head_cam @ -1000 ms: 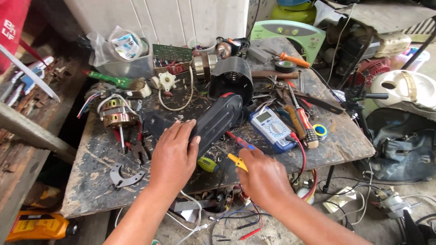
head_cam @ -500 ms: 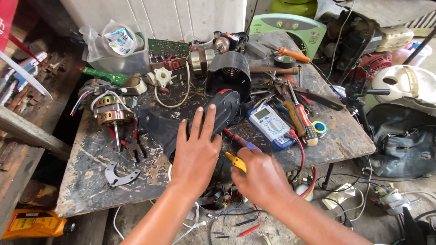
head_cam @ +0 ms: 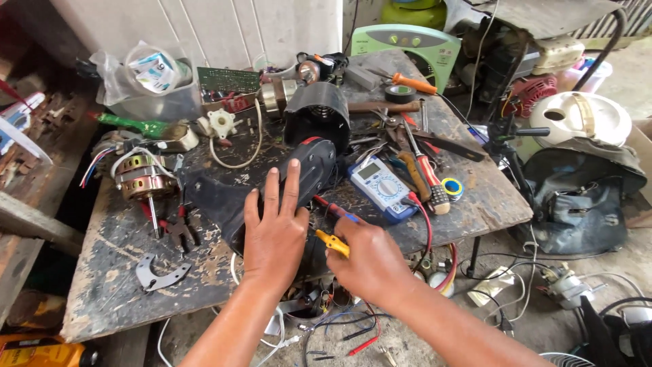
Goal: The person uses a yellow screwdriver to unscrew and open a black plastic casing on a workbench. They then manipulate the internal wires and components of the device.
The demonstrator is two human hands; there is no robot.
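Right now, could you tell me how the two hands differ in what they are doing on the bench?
The left hand lies flat with fingers spread on the black housing, while the right hand is curled into a grip. The left hand holds nothing; the right hand pinches a small yellow-handled tool. The left hand reaches farther up the bench; the right hand sits nearer its front edge. Both are bare.

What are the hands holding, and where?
The right hand grips a yellow-handled tool by its handle; the left hand lies flat on the black housing.
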